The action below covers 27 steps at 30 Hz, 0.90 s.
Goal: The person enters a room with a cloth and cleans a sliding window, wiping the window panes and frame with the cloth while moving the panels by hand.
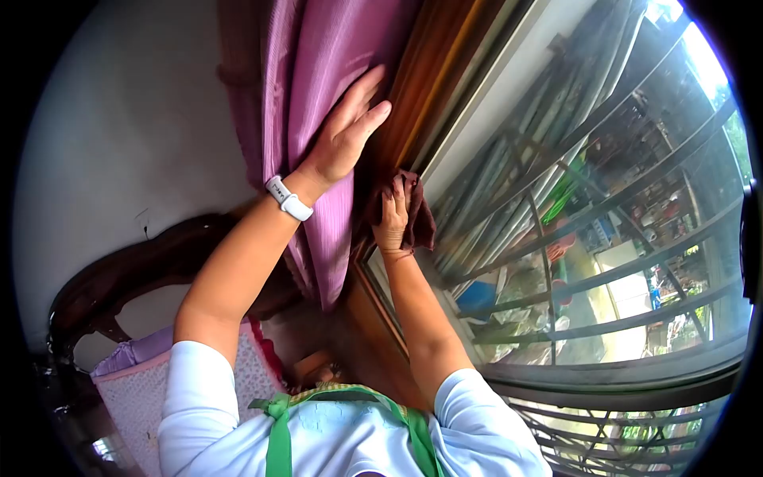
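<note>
The fingers of the right hand lie extended, nearly together, on a crumpled, dark maroon cloth by the window frame, its long axis roughly parallel to them, while the left hand, thumb apart, presses the purple curtain nearby.

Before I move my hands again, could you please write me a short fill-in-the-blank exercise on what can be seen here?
The left hand is against the hanging purple ____.
The right hand holds a crumpled, dark reddish-brown ____.
The white wristband is worn on the ____ wrist.
The straps over the pale shirt are ____ in colour.

Missing words in order: curtain; cloth; left; green.
</note>
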Available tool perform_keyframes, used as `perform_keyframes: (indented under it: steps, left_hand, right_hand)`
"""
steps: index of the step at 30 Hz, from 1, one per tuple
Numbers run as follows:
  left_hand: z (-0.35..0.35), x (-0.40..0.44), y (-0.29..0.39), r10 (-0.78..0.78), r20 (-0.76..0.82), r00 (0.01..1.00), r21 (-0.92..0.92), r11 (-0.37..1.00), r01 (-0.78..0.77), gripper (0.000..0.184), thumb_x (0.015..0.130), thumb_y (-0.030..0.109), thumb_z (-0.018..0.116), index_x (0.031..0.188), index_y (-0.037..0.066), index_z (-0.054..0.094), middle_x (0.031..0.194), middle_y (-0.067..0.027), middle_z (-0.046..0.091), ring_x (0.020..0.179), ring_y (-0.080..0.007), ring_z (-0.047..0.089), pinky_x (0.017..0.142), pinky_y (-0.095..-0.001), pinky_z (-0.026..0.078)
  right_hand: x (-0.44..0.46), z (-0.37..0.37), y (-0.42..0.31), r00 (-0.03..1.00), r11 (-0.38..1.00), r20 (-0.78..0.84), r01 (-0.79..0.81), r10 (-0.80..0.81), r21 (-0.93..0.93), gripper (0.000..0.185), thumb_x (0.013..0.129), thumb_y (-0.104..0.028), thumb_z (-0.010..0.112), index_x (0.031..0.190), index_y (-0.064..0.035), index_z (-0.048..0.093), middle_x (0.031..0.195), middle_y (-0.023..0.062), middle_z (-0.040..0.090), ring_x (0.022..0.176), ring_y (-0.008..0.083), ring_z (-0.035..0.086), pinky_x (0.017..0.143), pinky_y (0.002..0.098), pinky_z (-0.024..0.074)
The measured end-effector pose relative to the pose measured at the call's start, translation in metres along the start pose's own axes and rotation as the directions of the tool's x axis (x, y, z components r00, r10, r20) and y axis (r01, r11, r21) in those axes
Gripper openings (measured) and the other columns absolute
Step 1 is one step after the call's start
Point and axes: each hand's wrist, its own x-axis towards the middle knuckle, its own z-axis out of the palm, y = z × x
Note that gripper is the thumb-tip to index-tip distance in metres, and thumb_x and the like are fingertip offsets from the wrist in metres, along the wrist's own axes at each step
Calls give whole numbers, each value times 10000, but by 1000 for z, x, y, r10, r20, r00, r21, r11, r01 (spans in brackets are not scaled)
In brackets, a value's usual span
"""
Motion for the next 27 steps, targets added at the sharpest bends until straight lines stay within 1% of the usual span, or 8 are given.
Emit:
perform_keyframes:
  steps: [5, 9, 10, 12, 15, 21, 25, 27]
  left_hand:
    - [-25, -56, -61, -284, -116, 952, 80, 953, 294, 677, 911, 143, 530, 1459, 27, 150, 1503, -225, 172, 1404, -342, 159, 1118, -406, 226]
    - [-39, -108, -107, -307, -187, 933, 390, 849, 357, 749, 863, 201, 592, 1449, 21, 162, 1460, -259, 263, 1373, -343, 255, 1115, -375, 239]
    - [-38, -123, -113, -363, -200, 910, 455, 789, 414, 789, 851, 229, 610, 1452, 20, 143, 1466, -261, 249, 1375, -347, 247, 1118, -379, 231]
    - [-31, -148, -115, -456, -177, 872, 489, 728, 480, 927, 812, 317, 660, 1464, 24, 69, 1486, -270, 180, 1391, -358, 191, 1128, -388, 197]
    - [-25, -172, -132, -525, -145, 839, 407, 741, 534, 1003, 819, 298, 689, 1473, 89, -43, 1513, -260, 47, 1403, -381, 114, 1117, -445, 193]
    - [-22, -166, -109, -669, -227, 708, 62, 716, 696, 1022, 790, 287, 724, 1483, 166, -17, 1497, -232, 152, 1297, -349, 342, 1002, -447, 370]
    - [-14, -158, -93, -819, -137, 558, -134, 573, 808, 1029, 810, 224, 704, 1473, 186, -82, 1311, -200, 430, 957, -274, 597, 804, -348, 501]
    - [-8, -148, -95, -819, -125, 560, -186, 574, 797, 1035, 813, 217, 700, 1469, 182, -98, 1269, -186, 460, 895, -252, 609, 771, -337, 511]
  right_hand:
    - [-58, -21, -15, 976, 960, 49, -218, 212, 174, 477, 703, 111, 496, 1168, 5, 504, 1245, 238, 519, 1191, 389, 482, 1022, 409, 373]
    - [-103, -52, -27, 476, 462, 99, -877, 874, 134, 234, 799, 100, 425, 970, 37, 571, 877, 115, 616, 819, 248, 608, 800, 326, 484]
    - [-108, -61, -28, 123, 35, 193, -913, 973, 407, 231, 813, 95, 417, 972, 32, 572, 892, 121, 619, 835, 246, 611, 786, 339, 497]
    - [-130, -76, -12, -297, -606, 552, -581, 779, 543, 200, 889, 22, 414, 1041, 17, 544, 985, 153, 616, 892, 268, 626, 779, 403, 540]
    - [-112, -93, -35, -424, -790, 680, -452, 598, 413, 207, 936, -65, 415, 1107, 16, 497, 1044, 163, 598, 940, 285, 629, 828, 435, 545]
    - [-47, -94, -68, -303, -781, 724, -330, 620, 531, 198, 940, -109, 432, 1062, 17, 522, 1000, 179, 624, 957, 323, 629, 868, 476, 530]
    - [26, -105, -90, 413, -146, 327, -412, 850, 900, 171, 821, 39, 551, 990, 18, 550, 923, 112, 638, 873, 189, 610, 784, 273, 494]
    - [87, -129, -110, 547, 205, 6, -323, 837, 924, 139, 810, 37, 570, 944, 11, 544, 924, 99, 638, 826, 140, 582, 760, 234, 454]
